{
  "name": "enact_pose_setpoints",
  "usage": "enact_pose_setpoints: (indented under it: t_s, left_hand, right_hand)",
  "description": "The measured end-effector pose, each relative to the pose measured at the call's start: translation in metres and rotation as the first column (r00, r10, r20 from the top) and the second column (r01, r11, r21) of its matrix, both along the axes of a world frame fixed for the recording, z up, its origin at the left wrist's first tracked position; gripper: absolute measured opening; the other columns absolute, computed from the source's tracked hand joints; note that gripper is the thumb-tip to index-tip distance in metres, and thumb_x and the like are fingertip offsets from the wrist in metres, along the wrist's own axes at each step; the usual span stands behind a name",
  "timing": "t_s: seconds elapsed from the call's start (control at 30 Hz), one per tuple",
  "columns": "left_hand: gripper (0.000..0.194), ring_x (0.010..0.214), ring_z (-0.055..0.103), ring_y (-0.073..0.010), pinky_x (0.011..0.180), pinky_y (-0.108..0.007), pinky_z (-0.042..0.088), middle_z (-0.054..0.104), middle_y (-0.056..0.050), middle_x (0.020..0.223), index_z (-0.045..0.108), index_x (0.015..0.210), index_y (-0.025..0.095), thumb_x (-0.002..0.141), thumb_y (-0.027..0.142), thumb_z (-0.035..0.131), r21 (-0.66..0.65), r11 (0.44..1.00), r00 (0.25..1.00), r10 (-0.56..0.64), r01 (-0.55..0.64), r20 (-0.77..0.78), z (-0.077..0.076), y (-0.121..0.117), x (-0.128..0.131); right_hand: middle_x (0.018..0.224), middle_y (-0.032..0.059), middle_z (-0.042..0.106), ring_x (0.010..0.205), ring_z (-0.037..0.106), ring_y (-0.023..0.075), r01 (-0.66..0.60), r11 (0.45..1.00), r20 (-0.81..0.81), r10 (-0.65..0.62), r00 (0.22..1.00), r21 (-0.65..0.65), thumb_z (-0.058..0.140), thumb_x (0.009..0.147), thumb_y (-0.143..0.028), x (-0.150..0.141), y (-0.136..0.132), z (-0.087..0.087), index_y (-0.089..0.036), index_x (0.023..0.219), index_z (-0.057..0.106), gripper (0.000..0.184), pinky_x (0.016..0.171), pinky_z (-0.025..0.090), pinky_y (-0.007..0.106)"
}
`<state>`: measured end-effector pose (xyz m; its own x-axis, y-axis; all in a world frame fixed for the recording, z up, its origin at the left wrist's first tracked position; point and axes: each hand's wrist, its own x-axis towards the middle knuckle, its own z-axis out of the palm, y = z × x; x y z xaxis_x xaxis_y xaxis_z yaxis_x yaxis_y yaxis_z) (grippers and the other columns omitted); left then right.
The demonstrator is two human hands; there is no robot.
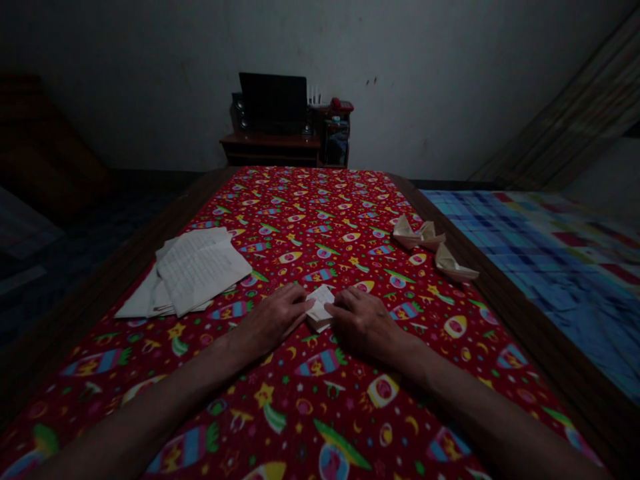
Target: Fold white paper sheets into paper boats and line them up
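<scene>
A small folded piece of paper (321,309) lies on the red patterned cloth (320,407) between my two hands. My left hand (283,309) grips its left edge, fingers curled and thumb against the paper. On the opposite side, my right hand (361,319) pinches the right edge in the same way. Both hands rest low on the cloth, and the fingertips under the paper are hidden. To the left is a loose stack of printed paper sheets (203,267). Folded paper boats (419,235) stand at the right edge of the cloth.
Dark wooden borders run along both sides of the cloth. Beyond the far end stand a monitor (273,103) on a small desk (270,141) and a red telephone (342,105). A plaid-covered surface (530,253) lies to the right, below a hanging curtain (565,127).
</scene>
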<state>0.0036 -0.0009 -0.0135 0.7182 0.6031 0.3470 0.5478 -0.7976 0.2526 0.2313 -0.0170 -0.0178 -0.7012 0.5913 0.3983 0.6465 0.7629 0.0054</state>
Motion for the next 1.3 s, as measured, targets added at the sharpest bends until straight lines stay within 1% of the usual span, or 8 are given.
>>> enact_pose_setpoints:
  t_s: [0.2, 0.33, 0.47, 0.63, 0.87, 1.07, 1.17, 1.3]
  left_hand:
    - [0.014, 0.071, 0.058, -0.0111, 0.062, -0.021, 0.044, 0.061, -0.002, 0.079, 0.069, 0.078, 0.017, 0.084, 0.022, 0.057, -0.302, 0.949, 0.957, 0.165, -0.089, 0.238, -0.008, 0.011, -0.003]
    - [0.014, 0.071, 0.057, -0.0113, 0.066, -0.022, 0.043, 0.060, 0.000, 0.077, 0.065, 0.073, 0.017, 0.083, 0.023, 0.059, -0.341, 0.929, 0.936, 0.239, -0.143, 0.260, -0.010, 0.013, 0.001]
    - [0.019, 0.070, 0.054, -0.0120, 0.064, -0.023, 0.040, 0.056, 0.000, 0.074, 0.060, 0.071, 0.016, 0.087, 0.026, 0.054, -0.301, 0.921, 0.936, 0.309, -0.249, 0.171, -0.007, 0.010, 0.006]
    - [0.024, 0.072, 0.053, -0.0147, 0.068, -0.027, 0.039, 0.054, 0.000, 0.076, 0.054, 0.075, 0.017, 0.092, 0.032, 0.044, -0.141, 0.929, 0.935, 0.351, -0.342, 0.048, -0.007, 0.007, 0.013]
    - [0.027, 0.072, 0.052, -0.0154, 0.068, -0.027, 0.038, 0.055, -0.001, 0.078, 0.052, 0.077, 0.018, 0.093, 0.035, 0.041, -0.012, 0.919, 0.918, 0.392, -0.393, -0.055, -0.008, 0.006, 0.015]
    - [0.023, 0.073, 0.053, -0.0157, 0.068, -0.028, 0.040, 0.056, -0.001, 0.079, 0.053, 0.081, 0.017, 0.092, 0.035, 0.045, -0.021, 0.912, 0.911, 0.408, -0.410, -0.058, -0.005, 0.006, 0.016]
    - [0.018, 0.084, 0.053, -0.0183, 0.074, -0.030, 0.042, 0.057, -0.004, 0.090, 0.055, 0.097, 0.017, 0.092, 0.032, 0.045, 0.062, 0.930, 0.929, 0.366, -0.363, -0.049, -0.002, 0.005, 0.017]
    - [0.023, 0.095, 0.051, -0.0213, 0.080, -0.034, 0.043, 0.058, -0.005, 0.103, 0.054, 0.113, 0.020, 0.092, 0.023, 0.046, 0.190, 0.975, 0.974, 0.147, -0.114, -0.174, 0.000, 0.004, 0.018]
  right_hand:
    - [0.082, 0.0050, 0.062, 0.074, 0.051, 0.0148, 0.026, 0.986, -0.170, -0.054, 0.984, -0.164, 0.049, 0.089, -0.024, 0.002, -0.001, -0.001, -0.017, 0.086, 0.067, 0.020, 0.071, 0.036, 0.029]
    - [0.078, 0.0040, 0.062, 0.072, 0.053, 0.0135, 0.091, 0.938, -0.284, -0.192, 0.939, -0.333, 0.049, 0.090, -0.027, 0.001, 0.003, -0.005, -0.016, 0.079, 0.066, 0.023, 0.066, 0.037, 0.024]
    - [0.071, 0.0033, 0.059, 0.067, 0.051, 0.0139, 0.251, 0.900, -0.231, -0.345, 0.910, -0.355, 0.049, 0.090, -0.029, -0.004, 0.003, -0.002, -0.016, 0.075, 0.063, 0.024, 0.060, 0.034, 0.024]
    - [0.067, 0.0033, 0.057, 0.061, 0.047, 0.0137, 0.399, 0.881, -0.085, -0.431, 0.898, -0.254, 0.047, 0.090, -0.031, -0.011, 0.001, 0.004, -0.017, 0.071, 0.059, 0.027, 0.057, 0.027, 0.025]
    - [0.069, 0.0035, 0.056, 0.062, 0.045, 0.0135, 0.394, 0.905, -0.036, -0.404, 0.914, -0.158, 0.043, 0.092, -0.031, -0.010, 0.002, -0.001, -0.016, 0.073, 0.057, 0.028, 0.057, 0.025, 0.026]
    - [0.068, 0.0029, 0.056, 0.063, 0.046, 0.0138, 0.410, 0.900, -0.025, -0.418, 0.908, -0.148, 0.045, 0.091, -0.032, -0.009, 0.002, -0.003, -0.017, 0.073, 0.057, 0.026, 0.058, 0.024, 0.026]
    - [0.069, 0.0032, 0.057, 0.064, 0.046, 0.0139, 0.406, 0.902, -0.031, -0.414, 0.910, -0.150, 0.045, 0.091, -0.033, -0.009, 0.003, -0.003, -0.017, 0.073, 0.057, 0.026, 0.059, 0.025, 0.026]
    - [0.070, 0.0029, 0.057, 0.064, 0.046, 0.0136, 0.413, 0.896, -0.040, -0.424, 0.905, -0.161, 0.045, 0.091, -0.033, -0.010, 0.002, -0.002, -0.018, 0.073, 0.056, 0.025, 0.057, 0.025, 0.026]
